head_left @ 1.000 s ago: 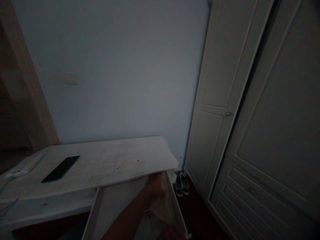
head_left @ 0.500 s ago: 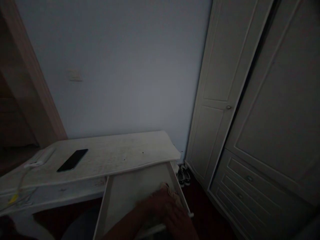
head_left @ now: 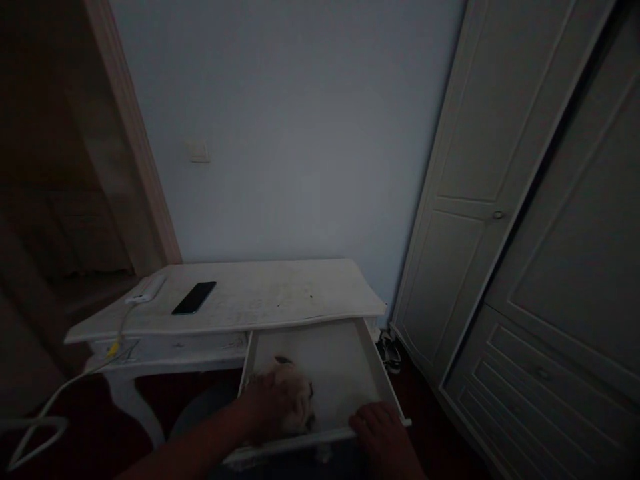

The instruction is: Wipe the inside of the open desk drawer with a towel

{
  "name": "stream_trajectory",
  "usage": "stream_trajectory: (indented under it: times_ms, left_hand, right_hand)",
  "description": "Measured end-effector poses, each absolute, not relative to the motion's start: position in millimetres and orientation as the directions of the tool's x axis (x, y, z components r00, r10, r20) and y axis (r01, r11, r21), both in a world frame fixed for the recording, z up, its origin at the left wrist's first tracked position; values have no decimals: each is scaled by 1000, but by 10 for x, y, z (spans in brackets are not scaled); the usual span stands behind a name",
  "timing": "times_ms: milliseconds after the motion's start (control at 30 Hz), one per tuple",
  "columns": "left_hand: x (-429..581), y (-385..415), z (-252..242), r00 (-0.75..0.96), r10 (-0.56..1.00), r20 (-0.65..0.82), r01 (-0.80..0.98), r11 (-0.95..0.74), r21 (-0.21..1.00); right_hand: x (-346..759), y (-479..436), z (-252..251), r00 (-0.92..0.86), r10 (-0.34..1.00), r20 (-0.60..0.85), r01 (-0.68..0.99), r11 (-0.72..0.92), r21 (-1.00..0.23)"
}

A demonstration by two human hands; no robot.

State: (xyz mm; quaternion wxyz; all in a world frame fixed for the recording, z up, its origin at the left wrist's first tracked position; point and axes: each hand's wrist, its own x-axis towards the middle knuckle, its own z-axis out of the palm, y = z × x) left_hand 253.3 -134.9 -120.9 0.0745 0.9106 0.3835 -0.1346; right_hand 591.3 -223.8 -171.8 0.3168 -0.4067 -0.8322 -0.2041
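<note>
A white desk drawer is pulled out below the desktop. Inside its left part, my left hand is closed on a crumpled pale cloth with dark patches. The cloth lies against the drawer's floor, and part of it is hidden under the fingers. At the drawer's front right, my right hand has its fingers hooked over the top of the front panel, near the corner.
On the white desktop lie a dark phone and a white block-like device with a cable. A pale cable hangs at the left. Shoes stand on the dark red floor beside a white wardrobe.
My left hand and the cloth have moved from the drawer's right side to its left. My right hand has come away from them onto the front panel. The view has swung left.
</note>
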Motion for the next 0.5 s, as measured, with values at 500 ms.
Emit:
stream_trajectory:
  times_ms: [500]
  left_hand:
    - [2898, -718, -989, 250, 956, -152, 965, -259, -44]
  right_hand:
    - [5899, -2147, -1813, -457, 464, 759, 797, 592, 119]
